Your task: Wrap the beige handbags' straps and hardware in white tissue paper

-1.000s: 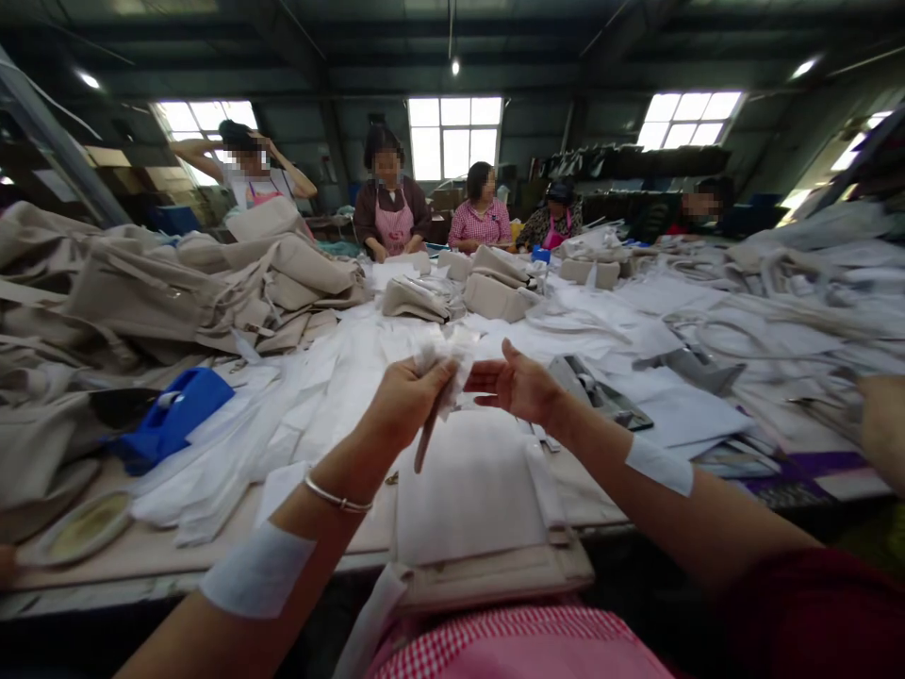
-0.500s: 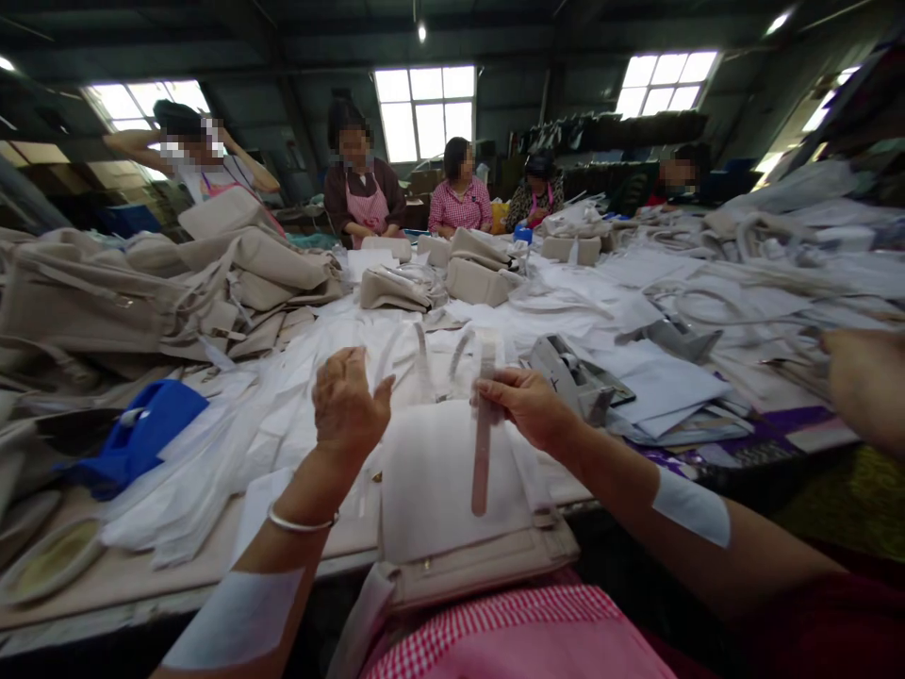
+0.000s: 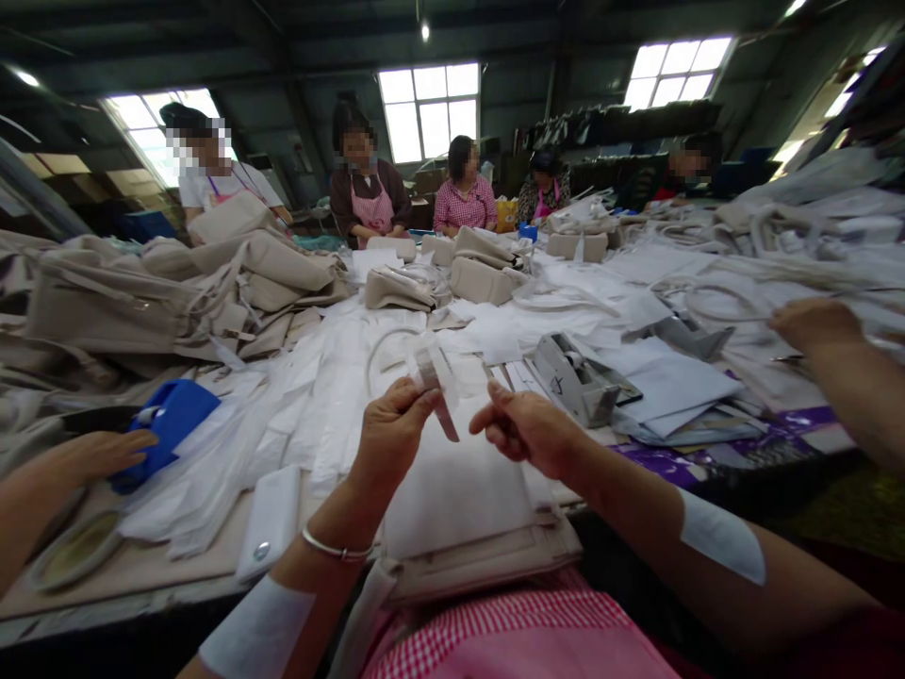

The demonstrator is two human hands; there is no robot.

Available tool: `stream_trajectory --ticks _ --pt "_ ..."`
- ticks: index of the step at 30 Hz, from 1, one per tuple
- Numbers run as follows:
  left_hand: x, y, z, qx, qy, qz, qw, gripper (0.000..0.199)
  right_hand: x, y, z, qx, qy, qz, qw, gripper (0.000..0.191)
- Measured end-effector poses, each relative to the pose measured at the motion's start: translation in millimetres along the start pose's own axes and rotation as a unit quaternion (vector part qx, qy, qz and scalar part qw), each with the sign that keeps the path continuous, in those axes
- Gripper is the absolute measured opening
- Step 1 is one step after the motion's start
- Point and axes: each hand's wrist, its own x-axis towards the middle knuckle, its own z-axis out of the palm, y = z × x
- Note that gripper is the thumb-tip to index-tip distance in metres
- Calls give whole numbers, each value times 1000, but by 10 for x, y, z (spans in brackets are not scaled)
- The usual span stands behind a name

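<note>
My left hand (image 3: 397, 424) pinches a strip of clear tape (image 3: 445, 415) between thumb and fingers; it slants down toward the right. A short distance to the right is my right hand (image 3: 519, 426), its thumb raised and fingers loosely curled, with nothing visible held. Below both hands lies a beige handbag (image 3: 487, 566) at the table edge, against the pink apron. A white sheet (image 3: 459, 500) covers most of the bag's upper face. Behind my left hand rises a pale looped handle (image 3: 373, 354), partly hidden by clear wrapping.
A grey tape dispenser (image 3: 576, 377) stands to the right. At left, a co-worker's hand (image 3: 106, 457) touches a blue tape dispenser (image 3: 173, 424); another co-worker's fist (image 3: 816, 325) is at right. Beige bags (image 3: 106, 292) are heaped left, beyond white plastic sleeves (image 3: 205, 490). Several people work opposite.
The tape strip has passed from my right hand to my left, which moved right and closed on it. A co-worker's hand has come in at left to the blue dispenser.
</note>
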Motion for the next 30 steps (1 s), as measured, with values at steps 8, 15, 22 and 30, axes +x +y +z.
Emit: stream_trajectory --ticks 8,15,22,30 --pt "-263 32 73 -164 13 -48 985 18 135 324 221 303 -6 138 943 22" --pt "-313 -67 75 -153 59 -47 985 18 91 216 413 372 4 111 922 16" --pt "-322 -71 62 -130 56 -7 990 10 -4 248 482 413 -46 131 900 42" --pt "-432 -58 10 40 1 112 993 6 -29 279 489 318 -33 98 943 14"
